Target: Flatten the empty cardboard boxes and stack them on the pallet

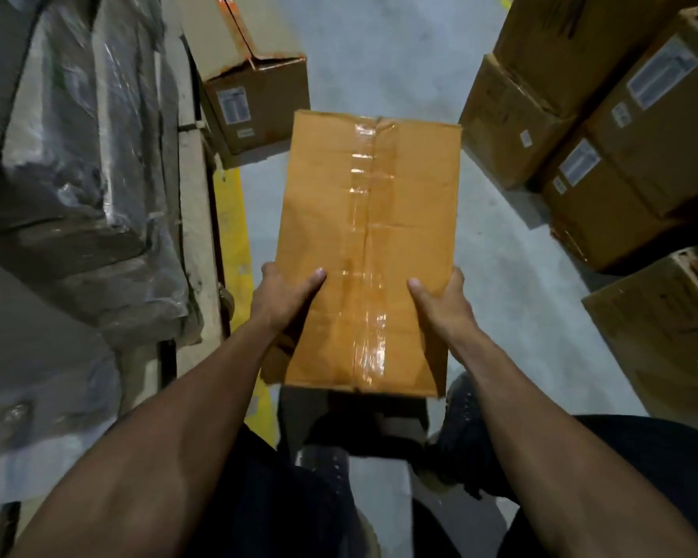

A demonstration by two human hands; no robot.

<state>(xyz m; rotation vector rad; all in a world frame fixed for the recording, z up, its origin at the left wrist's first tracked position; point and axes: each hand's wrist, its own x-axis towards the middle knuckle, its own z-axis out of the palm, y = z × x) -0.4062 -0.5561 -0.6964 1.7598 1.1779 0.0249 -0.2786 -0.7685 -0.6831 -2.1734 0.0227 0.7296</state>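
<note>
A brown cardboard box with clear tape down its middle seam is held out in front of me above the floor. My left hand grips its left edge, thumb lying on the top face. My right hand grips the right edge the same way. The fingers of both hands are hidden under the box. A wooden pallet loaded with plastic-wrapped goods stands at my left.
A worn cardboard box sits on the floor ahead left. Stacked labelled boxes line the right side, with another box nearer me. A yellow floor line runs beside the pallet. Grey concrete floor lies ahead.
</note>
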